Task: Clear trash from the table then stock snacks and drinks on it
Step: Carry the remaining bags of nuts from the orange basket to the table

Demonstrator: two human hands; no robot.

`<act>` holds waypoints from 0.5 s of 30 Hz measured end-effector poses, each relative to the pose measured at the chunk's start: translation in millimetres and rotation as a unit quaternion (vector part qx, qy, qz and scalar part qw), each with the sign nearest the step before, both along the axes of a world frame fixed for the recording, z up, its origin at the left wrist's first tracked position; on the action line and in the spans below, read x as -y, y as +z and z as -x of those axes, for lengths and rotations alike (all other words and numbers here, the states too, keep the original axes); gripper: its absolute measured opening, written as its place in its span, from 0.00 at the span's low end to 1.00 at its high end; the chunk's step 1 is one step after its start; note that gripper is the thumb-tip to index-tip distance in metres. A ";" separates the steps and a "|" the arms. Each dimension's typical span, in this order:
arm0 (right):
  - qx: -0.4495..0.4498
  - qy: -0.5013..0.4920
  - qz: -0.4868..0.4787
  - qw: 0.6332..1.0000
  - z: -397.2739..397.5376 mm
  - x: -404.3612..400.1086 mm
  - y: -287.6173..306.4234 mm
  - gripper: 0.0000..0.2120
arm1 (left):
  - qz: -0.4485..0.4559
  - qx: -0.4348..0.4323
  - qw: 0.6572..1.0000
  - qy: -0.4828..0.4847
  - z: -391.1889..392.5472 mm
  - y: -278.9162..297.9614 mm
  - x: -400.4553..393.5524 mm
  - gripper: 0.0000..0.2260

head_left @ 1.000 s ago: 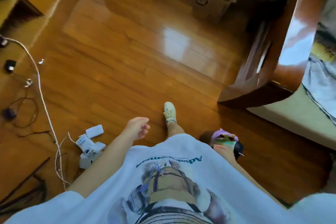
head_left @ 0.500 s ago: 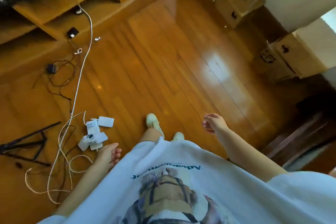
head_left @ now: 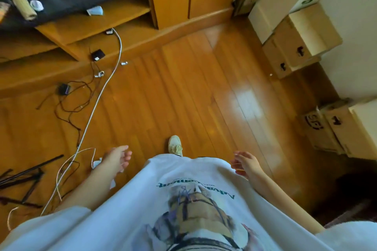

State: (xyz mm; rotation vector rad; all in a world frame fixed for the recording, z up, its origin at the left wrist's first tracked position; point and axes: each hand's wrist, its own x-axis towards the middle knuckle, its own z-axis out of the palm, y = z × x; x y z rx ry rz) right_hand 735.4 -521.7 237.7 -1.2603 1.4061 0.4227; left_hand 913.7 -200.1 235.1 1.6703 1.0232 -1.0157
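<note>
While no tabletop is showing, we are finding the left hand [head_left: 116, 157] and right hand [head_left: 245, 164] hanging relaxed, carrying nothing, so progress is remaining unjudgeable.

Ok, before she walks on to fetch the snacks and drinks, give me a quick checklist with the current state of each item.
1. Left hand free: ok, fingers loose, holding nothing.
2. Right hand free: ok, relaxed and empty.
3. Floor ahead of the shoe: ok, bare boards straight in front.
4. Trip hazard on her left: not ok, a white cable and dark wires trail across the floor.
5. Cardboard boxes on her right hold the stock: cannot tell, contents unseen.
6. Table cleared of trash: cannot tell, it is out of view.
</note>
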 end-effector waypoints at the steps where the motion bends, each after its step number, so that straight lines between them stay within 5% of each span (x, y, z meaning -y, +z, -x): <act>1: 0.001 -0.019 -0.001 1.000 -8.0 4.9 -1.1 0.07 | -0.019 0.014 0.999 -0.027 -25.0 4.9 13.0 0.08; 4: -0.012 -0.072 -0.002 0.997 -26.8 17.9 -3.2 0.05 | -0.010 0.083 0.992 -0.092 -91.4 13.5 60.8 0.03; 9: -0.064 -0.125 -0.004 0.990 -47.4 41.6 -14.6 0.04 | 0.007 0.070 0.982 -0.178 -138.8 2.8 128.3 0.04; 15: -0.102 -0.020 0.003 0.995 -118.8 104.2 -33.6 0.13 | 0.037 0.021 0.993 -0.109 -185.0 -15.2 192.6 0.04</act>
